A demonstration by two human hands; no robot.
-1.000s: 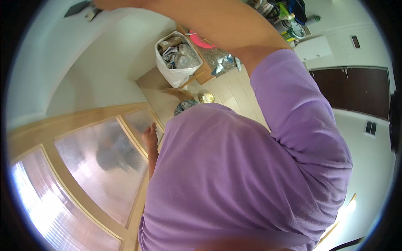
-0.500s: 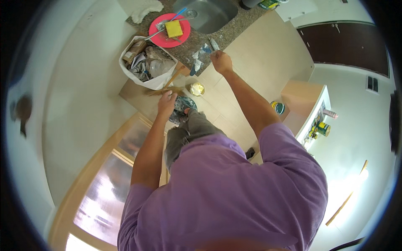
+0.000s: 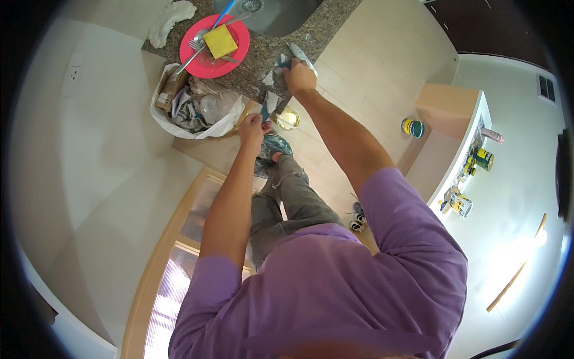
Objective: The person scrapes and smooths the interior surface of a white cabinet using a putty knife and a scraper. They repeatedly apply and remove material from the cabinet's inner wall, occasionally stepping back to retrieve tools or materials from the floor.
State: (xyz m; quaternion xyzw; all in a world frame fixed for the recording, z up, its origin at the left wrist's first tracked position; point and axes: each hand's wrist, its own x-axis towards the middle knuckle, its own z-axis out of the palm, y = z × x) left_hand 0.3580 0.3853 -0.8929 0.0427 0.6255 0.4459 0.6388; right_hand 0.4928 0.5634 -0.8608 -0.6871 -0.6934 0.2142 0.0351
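Observation:
My left hand (image 3: 251,130) holds a blue scraper (image 3: 266,112) with white material on its blade, just off the counter's edge beside the white bag of waste (image 3: 218,122). Higher up, my right hand (image 3: 299,78) is closed at the granite counter (image 3: 326,24), beside another blue piece smeared white (image 3: 282,61) and a long pale-grey tool (image 3: 297,51); exactly what its fingers grip is hidden. A pink plate (image 3: 197,63) with a yellow sponge (image 3: 220,42) and cutlery lies near both, beside the steel sink (image 3: 281,18).
An opened can (image 3: 288,119) and a mottled green object (image 3: 277,143) are by my feet. At right are a painted can (image 3: 412,127), shoes (image 3: 357,221) and a shelf unit (image 3: 445,110) bearing cans. A glazed wooden door (image 3: 147,311) stands at left.
My raised right arm has come down to the counter, then moved slightly farther along it. My left hand has risen toward the counter and now holds a blue scraper.

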